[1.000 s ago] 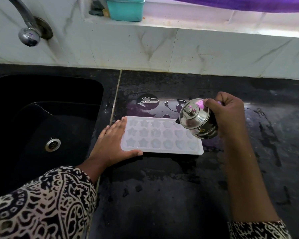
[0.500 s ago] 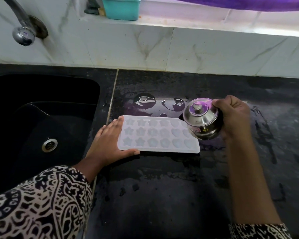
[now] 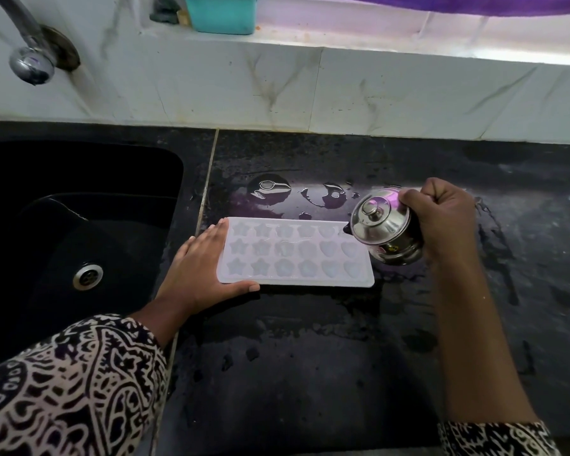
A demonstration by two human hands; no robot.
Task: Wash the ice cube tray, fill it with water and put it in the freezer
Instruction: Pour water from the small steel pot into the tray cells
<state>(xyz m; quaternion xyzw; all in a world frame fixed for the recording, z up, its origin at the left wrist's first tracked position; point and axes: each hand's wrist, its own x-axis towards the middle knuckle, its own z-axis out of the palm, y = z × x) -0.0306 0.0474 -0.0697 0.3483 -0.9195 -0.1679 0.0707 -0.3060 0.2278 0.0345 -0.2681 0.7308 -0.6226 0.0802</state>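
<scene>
A white ice cube tray [image 3: 295, 253] with star, flower and heart moulds lies flat on the wet black counter [image 3: 310, 357]. My left hand [image 3: 198, 271] rests flat against the tray's left end, thumb along its front edge. My right hand [image 3: 441, 218] grips a small steel lidded pot [image 3: 384, 227], tilted toward the left, its spout over the tray's far right corner. The moulds look glossy with water.
A black sink [image 3: 79, 225] with a steel drain [image 3: 88, 276] lies to the left, a tap [image 3: 30, 57] above it. Puddles [image 3: 270, 189] sit behind the tray. A teal box [image 3: 222, 13] stands on the white ledge.
The steel pot in my right hand has shifted slightly right and toward the tray's far right corner. My left hand and the tray have stayed in place.
</scene>
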